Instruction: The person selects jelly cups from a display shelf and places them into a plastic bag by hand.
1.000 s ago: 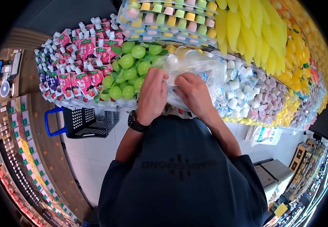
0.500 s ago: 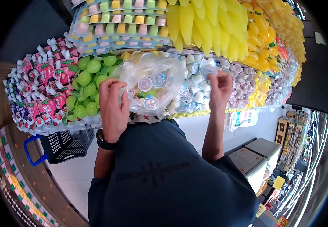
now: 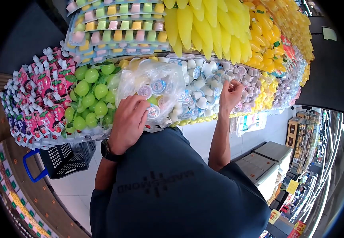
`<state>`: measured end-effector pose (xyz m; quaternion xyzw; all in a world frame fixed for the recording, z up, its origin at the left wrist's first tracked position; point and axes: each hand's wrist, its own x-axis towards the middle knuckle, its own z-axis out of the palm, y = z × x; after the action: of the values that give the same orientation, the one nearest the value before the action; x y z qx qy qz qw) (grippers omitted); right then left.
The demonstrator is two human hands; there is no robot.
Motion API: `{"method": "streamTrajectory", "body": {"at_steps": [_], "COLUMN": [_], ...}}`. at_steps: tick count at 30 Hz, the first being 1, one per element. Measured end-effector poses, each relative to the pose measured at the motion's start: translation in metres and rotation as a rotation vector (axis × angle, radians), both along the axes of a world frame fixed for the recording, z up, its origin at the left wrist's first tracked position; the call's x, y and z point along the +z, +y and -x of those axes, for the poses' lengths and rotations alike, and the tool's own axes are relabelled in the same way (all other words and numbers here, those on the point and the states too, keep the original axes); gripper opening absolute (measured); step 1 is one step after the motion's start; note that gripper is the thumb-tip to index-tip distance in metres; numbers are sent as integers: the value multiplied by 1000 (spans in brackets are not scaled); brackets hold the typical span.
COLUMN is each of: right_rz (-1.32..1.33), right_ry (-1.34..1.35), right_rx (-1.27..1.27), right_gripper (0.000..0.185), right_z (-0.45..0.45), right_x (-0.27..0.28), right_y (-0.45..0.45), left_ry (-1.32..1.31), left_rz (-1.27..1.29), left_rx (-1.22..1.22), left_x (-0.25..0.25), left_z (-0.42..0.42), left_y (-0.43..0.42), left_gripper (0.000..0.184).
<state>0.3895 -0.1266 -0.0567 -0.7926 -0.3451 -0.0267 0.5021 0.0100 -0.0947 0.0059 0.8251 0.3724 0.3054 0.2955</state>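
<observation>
A clear plastic bag (image 3: pixel 168 75) with several jelly cups (image 3: pixel 158 86) inside lies on the sweets display in front of me. My left hand (image 3: pixel 129 123), wearing a black watch, has its fingers curled over the bag's near left edge; their tips are partly hidden. My right hand (image 3: pixel 231 95) is closed in a pinch on a small pale jelly cup (image 3: pixel 226 78), above the display to the right of the bag. Loose white jelly cups (image 3: pixel 200 88) are heaped between the bag and this hand. Purple-grey cups (image 3: pixel 253 81) lie just right of it.
Green round jellies (image 3: pixel 90 89) and pink pouches (image 3: pixel 47 89) fill the left side. Behind are trays of pastel jellies (image 3: pixel 120 25) and yellow banana-shaped packs (image 3: pixel 203 27). A dark basket with a blue handle (image 3: pixel 66 160) stands lower left. Cartons (image 3: pixel 257 164) are at lower right.
My left hand has shifted right and nearer me, its fingers now over the bag's edge rather than beside it. My right hand has lowered slightly with the cup. The view has shifted a little.
</observation>
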Motion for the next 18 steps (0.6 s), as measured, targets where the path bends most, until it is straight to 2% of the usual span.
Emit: {"method": "streamTrajectory", "body": {"at_steps": [7, 9, 13, 14, 16, 18], "right_rz": [-48, 47, 183, 182, 124, 115], "right_ry": [-27, -257, -416, -417, -589, -568], "right_rx": [-3, 3, 169, 176, 219, 241], "right_gripper": [16, 15, 23, 23, 20, 21], "right_z": [-13, -23, -41, -48, -59, -65], "right_x": [-13, -17, -32, -37, -52, -58], "right_y": [17, 25, 32, 32, 32, 25], "left_ry": [64, 68, 83, 83, 83, 88], "left_rz": [60, 63, 85, 87, 54, 56], "left_rx": [-30, -32, -31, -24, 1, 15], "left_x": [-6, -8, -11, -13, -18, -21], "left_z": [-1, -1, -1, -2, -1, 0], "left_y": [1, 1, 1, 1, -1, 0], "left_gripper": [18, 18, 19, 19, 20, 21]}}
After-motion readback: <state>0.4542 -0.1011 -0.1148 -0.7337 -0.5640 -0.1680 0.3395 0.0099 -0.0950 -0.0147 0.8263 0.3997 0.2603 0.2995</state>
